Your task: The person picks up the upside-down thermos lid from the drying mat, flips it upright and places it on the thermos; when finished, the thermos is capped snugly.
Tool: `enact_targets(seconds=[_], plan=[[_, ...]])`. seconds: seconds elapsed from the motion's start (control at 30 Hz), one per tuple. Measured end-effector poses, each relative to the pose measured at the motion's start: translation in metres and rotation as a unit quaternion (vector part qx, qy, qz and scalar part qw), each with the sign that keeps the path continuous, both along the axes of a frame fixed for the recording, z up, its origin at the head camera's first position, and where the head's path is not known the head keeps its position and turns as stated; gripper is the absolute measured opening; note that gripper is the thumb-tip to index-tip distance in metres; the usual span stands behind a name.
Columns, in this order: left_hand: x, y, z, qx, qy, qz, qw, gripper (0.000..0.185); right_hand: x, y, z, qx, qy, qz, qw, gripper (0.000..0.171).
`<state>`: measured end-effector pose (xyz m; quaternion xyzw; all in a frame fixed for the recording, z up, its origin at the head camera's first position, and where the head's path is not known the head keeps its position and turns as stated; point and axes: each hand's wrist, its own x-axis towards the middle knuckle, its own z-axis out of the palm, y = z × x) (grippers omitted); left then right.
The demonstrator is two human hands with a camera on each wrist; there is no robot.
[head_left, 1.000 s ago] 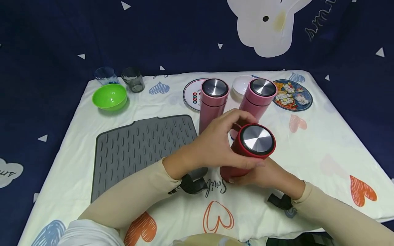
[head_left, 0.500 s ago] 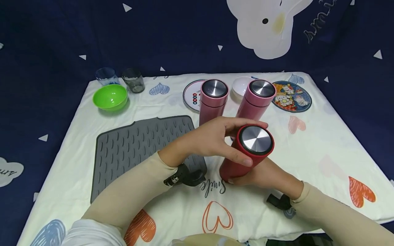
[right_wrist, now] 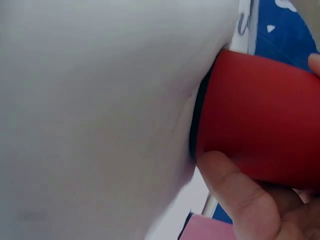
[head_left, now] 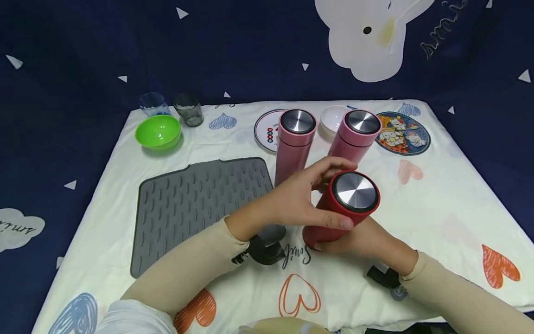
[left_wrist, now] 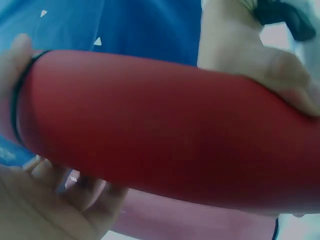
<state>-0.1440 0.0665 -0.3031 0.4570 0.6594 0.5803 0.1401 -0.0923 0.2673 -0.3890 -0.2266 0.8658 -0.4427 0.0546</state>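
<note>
A red thermos (head_left: 323, 234) with a steel-topped lid (head_left: 356, 191) leans slightly at the middle of the table. My left hand (head_left: 292, 199) holds its upper part, the thumb along the near side and the fingers round the far side. Lower down, my right hand (head_left: 369, 239) grips the body near the base; in the right wrist view a right-hand digit (right_wrist: 240, 195) presses by the dark bottom rim. The red body (left_wrist: 165, 125) fills the left wrist view. Two pink thermoses, a left one (head_left: 294, 157) and a right one (head_left: 352, 139), stand just behind it.
A grey ridged mat (head_left: 200, 204) lies left of the hands. Behind it are a green bowl (head_left: 158, 132) and two glasses, one bluish (head_left: 153, 104), one dark (head_left: 188, 110). Further back are a white plate (head_left: 263, 132), a white bowl (head_left: 333, 118) and a patterned blue plate (head_left: 403, 133).
My left hand's fingers straightened and its wrist swung lower-left half a second ago; now they curl round the thermos top again. The right hand keeps its hold, and the head view has shifted slightly.
</note>
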Motion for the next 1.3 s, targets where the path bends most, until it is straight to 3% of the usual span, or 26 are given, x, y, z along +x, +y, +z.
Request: enact_targets(seconds=[0.1, 0.17, 0.2, 0.33, 0.4, 0.47, 0.53, 0.6, 0.63, 0.7, 0.77, 0.83, 0.9, 1.0, 1.07, 1.17, 1.3], plan=[[0.007, 0.003, -0.003, 0.000, 0.073, 0.065, 0.9952, 0.079, -0.003, -0.002, -0.002, 0.025, 0.025, 0.018, 0.999, 0.065], [0.009, 0.003, -0.003, 0.004, 0.091, 0.090, 0.9917, 0.077, -0.006, -0.002, -0.001, 0.028, 0.030, 0.025, 0.999, 0.066], [0.007, 0.002, -0.003, 0.009, 0.079, 0.085, 0.9932, 0.074, -0.007, -0.003, -0.001, 0.024, 0.025, 0.027, 0.999, 0.067], [-0.004, -0.003, -0.004, 0.027, -0.019, 0.005, 0.9994, 0.071, -0.012, -0.002, 0.001, -0.003, 0.000, 0.034, 0.999, 0.067], [-0.006, -0.005, -0.003, 0.008, -0.022, -0.004, 0.9997, 0.074, -0.013, -0.002, 0.001, -0.006, -0.004, 0.036, 0.999, 0.067], [-0.002, -0.005, 0.000, -0.011, 0.028, 0.026, 0.9992, 0.077, -0.012, -0.002, 0.000, -0.009, -0.003, 0.038, 0.999, 0.066], [0.003, -0.005, 0.003, -0.022, 0.085, 0.071, 0.9936, 0.077, -0.010, -0.002, 0.000, -0.009, -0.002, 0.037, 0.999, 0.063], [0.006, -0.005, 0.006, -0.020, 0.105, 0.095, 0.9897, 0.078, -0.009, -0.002, 0.000, -0.012, -0.002, 0.034, 0.999, 0.062], [0.006, -0.004, 0.005, -0.005, 0.099, 0.088, 0.9912, 0.076, -0.008, -0.001, 0.000, -0.013, -0.001, 0.033, 0.999, 0.062], [0.001, -0.004, 0.004, 0.011, 0.049, 0.045, 0.9977, 0.073, -0.007, 0.000, 0.000, -0.011, -0.001, 0.030, 0.999, 0.063], [-0.006, -0.003, 0.003, 0.010, -0.003, -0.001, 0.9999, 0.075, -0.007, 0.001, -0.001, -0.012, -0.002, 0.028, 1.000, 0.065], [-0.009, -0.003, 0.003, -0.002, -0.025, -0.029, 0.9993, 0.075, -0.007, 0.001, -0.002, -0.011, 0.001, 0.029, 1.000, 0.064], [-0.007, -0.003, 0.006, -0.020, 0.002, -0.021, 0.9996, 0.074, -0.006, 0.002, -0.003, -0.013, -0.003, 0.031, 0.999, 0.063], [0.003, -0.004, 0.010, -0.040, 0.083, 0.039, 0.9950, 0.075, -0.005, 0.003, -0.004, -0.009, -0.002, 0.035, 0.999, 0.060], [0.007, -0.004, 0.012, -0.048, 0.109, 0.079, 0.9897, 0.076, -0.005, 0.003, -0.004, -0.003, -0.002, 0.033, 0.999, 0.061], [0.003, -0.002, 0.010, -0.034, 0.070, 0.069, 0.9946, 0.073, -0.003, 0.005, -0.004, 0.013, 0.004, 0.017, 1.000, 0.066], [-0.009, 0.002, 0.001, -0.009, -0.037, -0.013, 0.9992, 0.075, -0.002, 0.008, -0.004, 0.010, 0.000, 0.009, 1.000, 0.068]])
